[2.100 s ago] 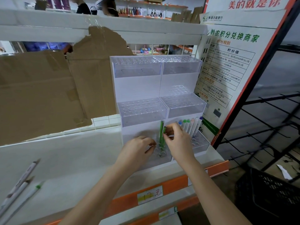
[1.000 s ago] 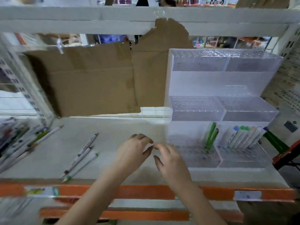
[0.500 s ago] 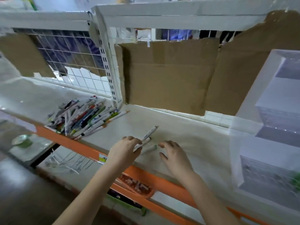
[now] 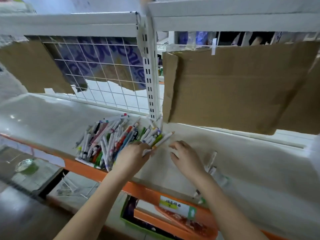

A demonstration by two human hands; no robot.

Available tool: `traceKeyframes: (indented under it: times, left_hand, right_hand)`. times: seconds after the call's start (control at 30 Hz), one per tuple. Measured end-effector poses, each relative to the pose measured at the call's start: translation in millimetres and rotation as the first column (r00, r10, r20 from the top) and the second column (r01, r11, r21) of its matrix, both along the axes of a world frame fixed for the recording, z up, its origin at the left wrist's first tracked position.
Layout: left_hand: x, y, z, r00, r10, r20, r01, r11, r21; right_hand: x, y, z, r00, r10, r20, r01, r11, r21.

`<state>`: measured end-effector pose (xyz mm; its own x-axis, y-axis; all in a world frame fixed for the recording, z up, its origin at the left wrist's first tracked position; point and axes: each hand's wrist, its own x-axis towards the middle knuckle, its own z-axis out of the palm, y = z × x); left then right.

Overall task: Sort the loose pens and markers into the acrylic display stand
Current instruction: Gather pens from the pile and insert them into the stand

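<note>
Left hand [image 4: 134, 154] grips marker [image 4: 160, 142] at pile [image 4: 110, 141] edge; right hand [image 4: 186, 157] hovers

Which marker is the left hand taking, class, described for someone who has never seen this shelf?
Find the white slotted upright. Below it, a pile of pens lies on the shelf. At its right edge, the left hand grips one white marker, angled up-right, jutting clear of the heap.

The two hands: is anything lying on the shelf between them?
In the head view, the left hand grips a white marker whose tip slants into the gap; otherwise only bare shelf separates it from the open right hand.
</note>
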<state>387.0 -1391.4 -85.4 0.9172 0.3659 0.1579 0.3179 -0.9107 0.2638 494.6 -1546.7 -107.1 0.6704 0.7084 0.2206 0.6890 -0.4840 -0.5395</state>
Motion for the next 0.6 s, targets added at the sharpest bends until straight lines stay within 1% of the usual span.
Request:
traceKeyframes:
  times: [0.13, 0.27, 0.37, 0.43, 0.53, 0.6]
  left_hand:
    - [12, 36, 4, 0.997, 0.078, -0.028, -0.079, 0.997, -0.024]
    - [36, 56, 4, 0.985, 0.144, -0.096, -0.15, 0.987, -0.051]
    - [49, 61, 6, 0.974, 0.18, -0.137, -0.191, 0.979, -0.071]
    - [57, 64, 4, 0.973, 0.167, -0.158, -0.181, 0.98, -0.083]
    - [70, 67, 3, 0.955, 0.173, -0.241, -0.189, 0.981, -0.044]
    - [75, 65, 6, 0.933, 0.169, -0.316, -0.177, 0.984, 0.002]
  right_hand:
    - [17, 40, 1, 1.0, 0.008, 0.014, -0.007, 0.998, -0.057]
    - [46, 71, 3, 1.0, 0.015, 0.015, -0.013, 0.991, -0.136]
    - [65, 86, -1, 0.997, 0.072, -0.022, -0.075, 0.965, -0.253]
    - [76, 92, -2, 0.993, 0.094, -0.068, -0.111, 0.945, -0.308]
    - [87, 99, 2, 0.983, 0.138, -0.123, -0.174, 0.915, -0.364]
    - [89, 104, 6, 0.973, 0.205, -0.104, -0.23, 0.865, -0.445]
